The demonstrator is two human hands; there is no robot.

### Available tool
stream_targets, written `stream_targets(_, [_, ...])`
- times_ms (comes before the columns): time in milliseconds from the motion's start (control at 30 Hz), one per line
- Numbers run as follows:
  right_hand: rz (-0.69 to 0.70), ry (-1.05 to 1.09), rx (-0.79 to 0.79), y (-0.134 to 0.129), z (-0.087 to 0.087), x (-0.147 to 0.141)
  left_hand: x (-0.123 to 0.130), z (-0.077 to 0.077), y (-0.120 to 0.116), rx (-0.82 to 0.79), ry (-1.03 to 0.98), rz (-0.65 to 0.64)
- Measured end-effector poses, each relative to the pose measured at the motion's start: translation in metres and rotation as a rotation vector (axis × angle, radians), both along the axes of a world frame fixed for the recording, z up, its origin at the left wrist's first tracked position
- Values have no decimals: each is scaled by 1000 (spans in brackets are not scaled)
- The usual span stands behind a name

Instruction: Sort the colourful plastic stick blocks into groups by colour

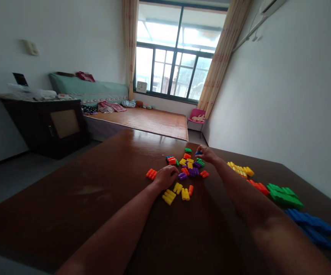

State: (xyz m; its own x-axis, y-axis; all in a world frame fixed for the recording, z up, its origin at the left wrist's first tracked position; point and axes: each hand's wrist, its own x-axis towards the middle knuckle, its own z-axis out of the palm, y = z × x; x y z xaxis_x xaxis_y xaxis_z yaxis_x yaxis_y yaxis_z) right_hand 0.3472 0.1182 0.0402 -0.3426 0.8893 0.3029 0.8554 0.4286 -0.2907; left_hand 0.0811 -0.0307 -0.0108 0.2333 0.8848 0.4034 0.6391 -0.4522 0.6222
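Note:
Loose plastic building blocks in several colours lie in a scattered pile on the brown table. At the pile's far right, my right hand has its fingers closed on a blue block. My left hand rests at the near left side of the pile, fingers loosely bent and apart, with no block visible in it. Orange blocks lie just left of it, and a purple block is close to its fingertips. Yellow blocks sit nearer me, beside the left wrist. Purple blocks lie between both hands.
Along the table's right side, blocks are grouped by colour: yellow, red-orange, green and blue, partly behind my right forearm. Beyond the table stand a bed, a dark cabinet and a pink chair.

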Motion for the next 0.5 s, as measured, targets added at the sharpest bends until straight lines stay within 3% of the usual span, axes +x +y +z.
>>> stream_targets(100, [29,250,-73,-45,17,15,-1,0,1,8,6,-11])
stream_targets(267, [17,540,-98,-147,37,59,-4,-2,2,45,3,-70])
stream_targets(367, [-151,785,-26,-197,37,118,-5,0,2,40,20,-72])
stream_targets(500, [-517,1017,209,-238,10,227,-6,0,5,27,25,-75])
